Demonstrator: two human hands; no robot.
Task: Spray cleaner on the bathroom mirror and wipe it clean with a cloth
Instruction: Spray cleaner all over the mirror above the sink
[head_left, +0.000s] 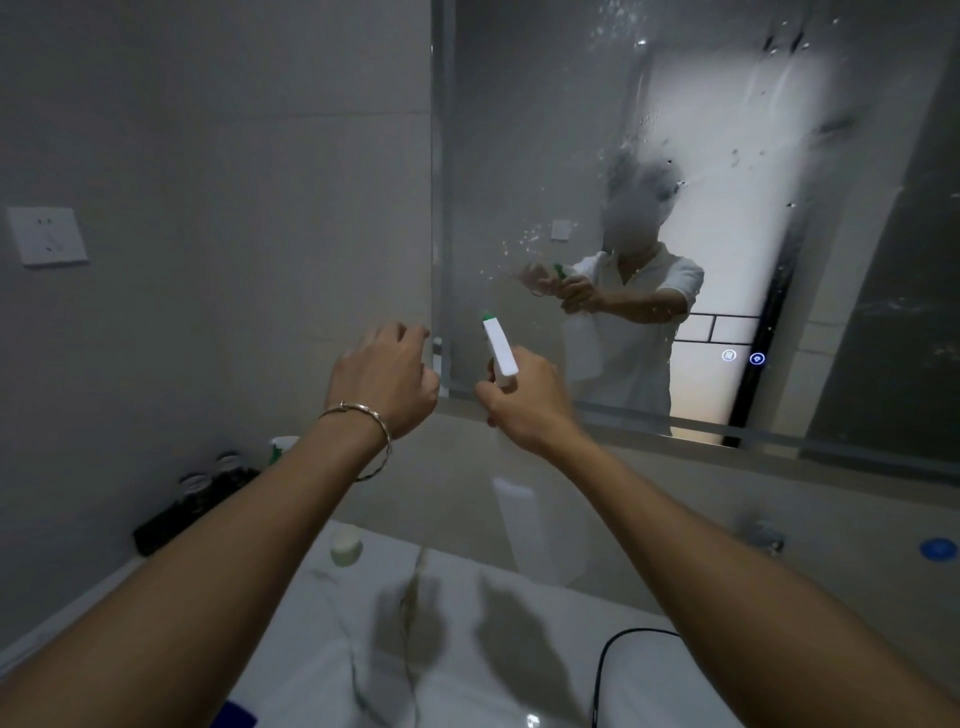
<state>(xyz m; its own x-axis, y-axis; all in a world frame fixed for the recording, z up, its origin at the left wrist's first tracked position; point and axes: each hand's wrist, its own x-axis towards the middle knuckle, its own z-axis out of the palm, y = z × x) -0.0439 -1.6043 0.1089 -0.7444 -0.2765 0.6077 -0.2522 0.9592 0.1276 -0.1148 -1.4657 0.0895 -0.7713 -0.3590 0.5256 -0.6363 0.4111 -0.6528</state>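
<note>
The bathroom mirror (545, 130) hangs on the wall ahead, dotted with droplets and streaks of spray. My right hand (524, 400) grips a white spray bottle (500, 349) with a green nozzle tip, aimed at the mirror's lower left part. The bottle's clear body hangs below my wrist. My left hand (387, 379), with a bracelet on its wrist, hovers by the mirror's left edge with fingers loosely curled and nothing in it. No cloth shows in this view.
A white marble counter (457, 649) lies below. On it stand a small white jar (345, 543), a black tray (192, 509) with items at the left, a second spray bottle (283, 447) and a black cable (618, 654). A faucet (763, 538) and wall socket (48, 236) show.
</note>
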